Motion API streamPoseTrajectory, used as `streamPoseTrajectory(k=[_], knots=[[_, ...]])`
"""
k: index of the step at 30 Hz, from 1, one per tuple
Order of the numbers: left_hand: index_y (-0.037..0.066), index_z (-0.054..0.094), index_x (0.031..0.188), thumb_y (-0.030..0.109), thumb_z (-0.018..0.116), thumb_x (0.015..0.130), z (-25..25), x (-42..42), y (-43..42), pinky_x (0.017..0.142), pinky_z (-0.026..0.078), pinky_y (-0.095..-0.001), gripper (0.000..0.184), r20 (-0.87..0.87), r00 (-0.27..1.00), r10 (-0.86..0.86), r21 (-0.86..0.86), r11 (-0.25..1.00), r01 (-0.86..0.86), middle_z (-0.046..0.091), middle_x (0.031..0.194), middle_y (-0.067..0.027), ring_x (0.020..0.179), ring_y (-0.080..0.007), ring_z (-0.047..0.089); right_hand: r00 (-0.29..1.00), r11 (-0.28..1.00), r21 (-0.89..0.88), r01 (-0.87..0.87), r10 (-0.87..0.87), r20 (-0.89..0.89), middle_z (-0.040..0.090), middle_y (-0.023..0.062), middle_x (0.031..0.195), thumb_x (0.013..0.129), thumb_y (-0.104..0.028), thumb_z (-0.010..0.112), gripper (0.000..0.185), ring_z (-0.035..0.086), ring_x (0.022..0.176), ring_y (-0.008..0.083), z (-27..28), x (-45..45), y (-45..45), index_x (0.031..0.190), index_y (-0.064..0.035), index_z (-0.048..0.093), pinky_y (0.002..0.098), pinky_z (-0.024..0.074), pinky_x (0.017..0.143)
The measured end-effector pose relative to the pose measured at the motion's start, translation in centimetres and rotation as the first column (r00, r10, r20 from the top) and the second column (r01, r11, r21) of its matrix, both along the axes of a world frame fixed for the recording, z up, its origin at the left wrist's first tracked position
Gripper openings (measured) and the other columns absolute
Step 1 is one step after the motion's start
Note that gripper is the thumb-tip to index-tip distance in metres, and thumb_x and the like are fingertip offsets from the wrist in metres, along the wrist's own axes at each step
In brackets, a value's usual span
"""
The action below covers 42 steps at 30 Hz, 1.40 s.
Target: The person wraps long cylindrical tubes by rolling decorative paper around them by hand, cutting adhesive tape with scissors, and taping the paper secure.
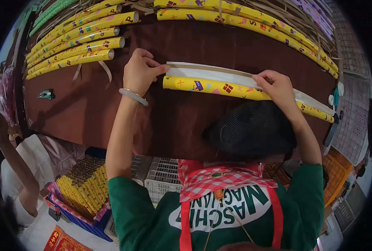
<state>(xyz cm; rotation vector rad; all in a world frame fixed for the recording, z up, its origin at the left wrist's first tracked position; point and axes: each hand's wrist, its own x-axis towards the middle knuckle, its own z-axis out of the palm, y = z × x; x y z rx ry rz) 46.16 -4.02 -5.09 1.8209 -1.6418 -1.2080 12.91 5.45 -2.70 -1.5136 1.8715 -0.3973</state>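
A roll of yellow patterned wrapping paper (219, 87) lies across the brown table, its white inner edge (211, 74) turned up along the far side. Along that edge runs a narrow brown strip (219, 68). My left hand (140, 71), with a bracelet at the wrist, pinches the left corner of the edge; whether it grips the strip or the paper there, I cannot tell. Farther right, my right hand (276, 85) pinches the same edge between thumb and fingers, its palm above the roll. The black mesh peak of a cap (248, 129) hides part of the table.
Yellow rolls lie stacked at the back left (81, 46) and back right (253, 27), with loose brown strips (104, 71) nearby. A small green cutter (46, 94) rests at left. Below stand a box of yellow rolls (81, 188) and white crates (163, 173). Another person's arm (16, 163) is at far left.
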Motion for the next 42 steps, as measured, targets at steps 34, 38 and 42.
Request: streamPoseTrajectory(k=[34,38,42], knots=[[-0.002,0.047,0.098,0.006,0.08,0.069,0.5,-0.3,0.3,0.047,0.042,-0.0197,0.044,-0.051,0.998,0.021,0.069,0.997,-0.017,0.063,0.073,-0.0057,0.054,-0.0073,0.053,0.969,0.997,-0.054,0.048,-0.06,-0.239,0.064,0.0105,0.083,0.085,-0.032,0.059,0.028,0.062,0.078,0.0287,0.0,-4.9,3.6,0.085,-0.0052,0.067,0.0396,0.0478,0.071],[-0.002,0.047,0.097,0.006,0.08,0.069,0.1,0.1,0.0,0.046,0.042,-0.0196,0.044,-0.049,0.999,-0.008,0.046,0.999,0.01,0.063,0.073,-0.0059,0.054,-0.0072,0.052,0.964,0.997,-0.055,0.046,-0.059,-0.26,0.064,0.0104,0.084,0.084,-0.031,0.059,0.028,0.062,0.078,0.0287,-0.1,-4.7,3.4,0.084,-0.0042,0.066,0.0394,0.048,0.071],[-0.002,0.047,0.097,0.006,0.08,0.069,0.7,-0.3,0.3,0.046,0.041,-0.0194,0.043,-0.09,0.996,-0.001,0.049,0.999,0.005,0.063,0.073,-0.0063,0.053,-0.0075,0.052,0.965,0.997,-0.063,0.053,-0.068,-0.254,0.064,0.0104,0.083,0.084,-0.03,0.059,0.027,0.062,0.078,0.0288,0.0,-4.7,3.5,0.083,-0.004,0.066,0.0397,0.0481,0.071]])
